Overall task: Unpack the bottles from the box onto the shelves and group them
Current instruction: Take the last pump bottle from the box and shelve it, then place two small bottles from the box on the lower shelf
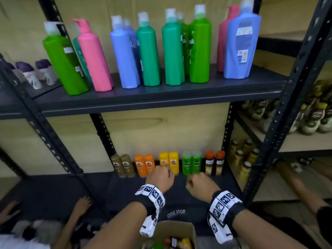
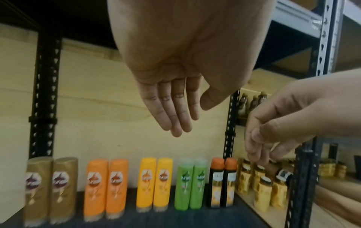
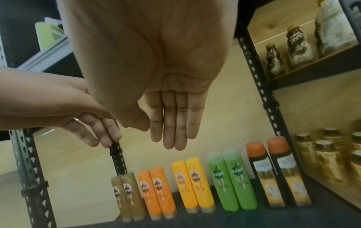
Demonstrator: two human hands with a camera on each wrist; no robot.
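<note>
- Bottles (image 1: 168, 165): ten stand paired by colour along the lower shelf (image 1: 111, 186), mid-frame.
- Box (image 1: 179, 230), bottom centre, shows more bottles, so unpacking seems unfinished.
- Left hand (image 1: 160, 177) and right hand (image 1: 201, 183): empty, fingers relaxed.

So the lower black metal shelf (image 1: 100, 187) has five neat pairs of small plastic bottles standing upright along the back wall: two gold-brown ones (image 2: 51, 189), two orange ones (image 2: 106, 188), two yellow ones (image 2: 154, 183), two green ones (image 2: 190, 183), then two dark bottles with orange caps (image 2: 221, 183) at the right end. The open cardboard box (image 1: 175, 230) sits below, a few more bottles inside. The upper black shelf (image 1: 158, 97) carries tall green, pink, blue and teal bottles (image 1: 147, 53), upright but mixed.
</note>
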